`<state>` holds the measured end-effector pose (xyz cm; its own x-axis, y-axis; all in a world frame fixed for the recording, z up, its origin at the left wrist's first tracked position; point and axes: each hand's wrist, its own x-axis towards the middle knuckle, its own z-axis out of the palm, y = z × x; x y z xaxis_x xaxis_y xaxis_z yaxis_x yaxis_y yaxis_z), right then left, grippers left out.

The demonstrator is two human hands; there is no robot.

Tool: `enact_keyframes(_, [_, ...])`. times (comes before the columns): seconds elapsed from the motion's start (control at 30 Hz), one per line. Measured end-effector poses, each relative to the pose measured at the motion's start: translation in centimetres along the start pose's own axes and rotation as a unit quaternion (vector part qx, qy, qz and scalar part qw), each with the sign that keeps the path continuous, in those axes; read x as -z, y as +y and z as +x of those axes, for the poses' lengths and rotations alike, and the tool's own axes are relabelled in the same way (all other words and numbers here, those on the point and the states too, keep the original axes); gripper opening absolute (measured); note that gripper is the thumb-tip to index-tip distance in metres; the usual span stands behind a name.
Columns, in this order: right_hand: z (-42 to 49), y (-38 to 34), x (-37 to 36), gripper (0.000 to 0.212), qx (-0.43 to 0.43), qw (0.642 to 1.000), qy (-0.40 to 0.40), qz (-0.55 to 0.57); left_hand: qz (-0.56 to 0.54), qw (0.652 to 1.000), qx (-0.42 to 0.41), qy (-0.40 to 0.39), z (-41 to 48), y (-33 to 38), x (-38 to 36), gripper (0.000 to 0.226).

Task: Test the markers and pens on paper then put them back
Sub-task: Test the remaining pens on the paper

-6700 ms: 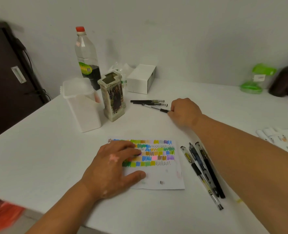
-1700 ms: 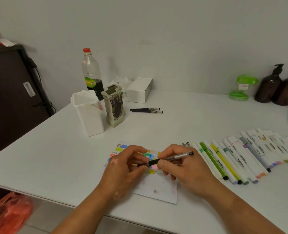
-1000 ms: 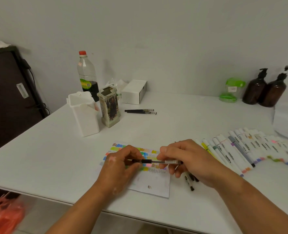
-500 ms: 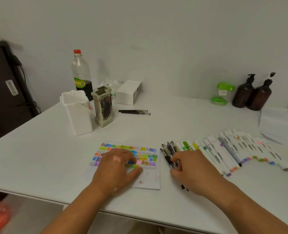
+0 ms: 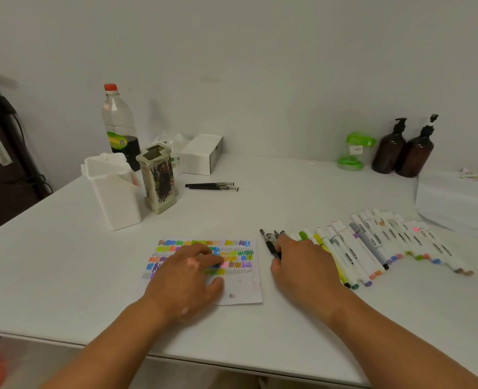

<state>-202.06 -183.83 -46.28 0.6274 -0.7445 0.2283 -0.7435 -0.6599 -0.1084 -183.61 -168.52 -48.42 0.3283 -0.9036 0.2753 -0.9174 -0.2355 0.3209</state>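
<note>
The paper [image 5: 244,287], nearly filled with colour swatches and scribbles, lies on the desk [image 5: 64,276] under the left hand [image 5: 186,273], which presses it flat with fingers spread. The right hand [image 5: 302,266] lies over the black pens [image 5: 268,244] at the left end of the marker row [image 5: 372,248]; whether its bent fingers pinch one I cannot tell. Testing looks near its end. The next move probably calls for bringing an untried pen, perhaps one of the two pens [image 5: 212,186] farther back, to the bare strip.
</note>
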Motion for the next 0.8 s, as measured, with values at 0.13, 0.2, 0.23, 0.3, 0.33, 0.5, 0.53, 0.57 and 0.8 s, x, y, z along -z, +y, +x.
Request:
enact_keyframes(0.13, [0.9,0.5,-0.5,0.018,-0.007,1.0,0.003,0.003,-0.009,1.0,-0.01,-0.025,0.9,-0.4,0.3,0.044])
enact_keyframes(0.2, [1.4,0.7,-0.5,0.021,-0.009,1.0,-0.003,0.006,-0.011,0.999,-0.021,-0.034,1.4,-1.0,0.5,0.043])
enact_keyframes(0.23, [1.6,0.8,-0.4,0.021,-0.009,1.0,-0.008,0.008,-0.012,0.999,-0.025,-0.037,1.6,-1.3,0.6,0.043])
enact_keyframes(0.3, [2.0,0.8,-0.1,0.022,-0.01,1.0,-0.015,0.012,-0.013,0.999,-0.031,-0.043,2.0,-2.0,0.9,0.045])
enact_keyframes(0.33, [2.2,0.8,0.0,0.021,-0.012,1.0,-0.014,0.015,-0.011,0.998,-0.035,-0.045,2.2,-2.4,1.0,0.046])
enact_keyframes(0.5, [4.7,0.1,0.4,0.021,-0.014,0.999,0.012,0.051,0.02,0.996,-0.046,-0.074,3.4,-4.2,1.3,0.057])
enact_keyframes(0.53, [5.7,-0.1,0.3,0.02,-0.011,0.998,0.016,0.056,0.014,0.996,-0.045,-0.077,3.9,-4.5,1.4,0.056])
enact_keyframes(0.57, [6.9,-0.3,0.0,0.018,-0.006,0.998,0.018,0.061,0.008,0.996,-0.046,-0.078,4.3,-4.8,1.4,0.056])
enact_keyframes(0.8, [18.0,-1.7,-2.9,0.027,0.037,0.994,-0.038,0.101,0.001,0.998,-0.032,-0.054,6.1,-6.0,0.3,0.056])
